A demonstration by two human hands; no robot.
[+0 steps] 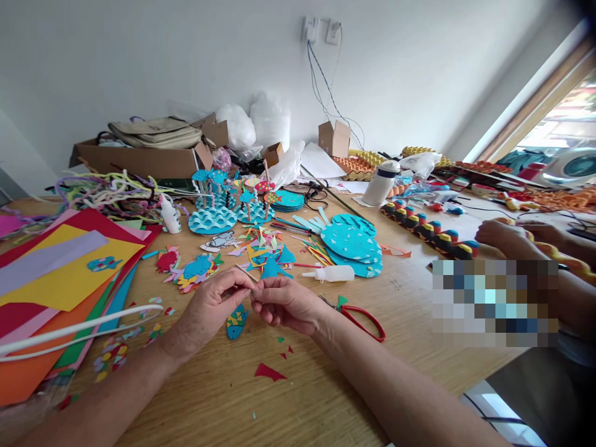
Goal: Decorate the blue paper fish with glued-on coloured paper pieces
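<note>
Inspected wooden table [326, 397], cropped at near edge. Recorded coloured paper sheets [69, 267], cut off at left. Found right hand [291, 304] pinched shut, contents obscured; left hand [212, 307] pinched shut on thin stick, meeting it. Logged red-handled scissors [365, 323], blades indistinct; blue paper fish [236, 323] just below fingers; thin stick [246, 272], lower end hidden.

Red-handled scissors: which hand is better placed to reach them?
Probably the right hand: the scissors lie on that side, nearer to it than to the left hand, though both look busy.
</note>
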